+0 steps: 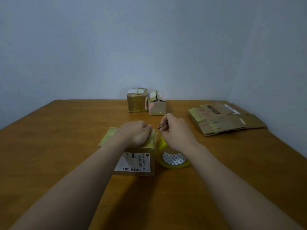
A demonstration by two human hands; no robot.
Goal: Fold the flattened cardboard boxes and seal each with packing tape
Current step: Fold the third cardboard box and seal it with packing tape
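A cardboard box [136, 161] with a white shipping label on its near face stands at the table's middle. My left hand [135, 132] presses down on its taped top, fingers curled at the far right edge. My right hand [176, 130] pinches a small dark pen-like tool [162, 125] just right of the box's top corner. A roll of yellowish clear packing tape [173, 159] lies on the table against the box's right side, partly under my right wrist.
Two small folded and taped boxes [137, 102] [157, 104] stand at the table's far edge by the wall. A stack of flattened cardboard boxes [224, 120] lies at the right. The wooden table [66, 130] stretches left and toward me.
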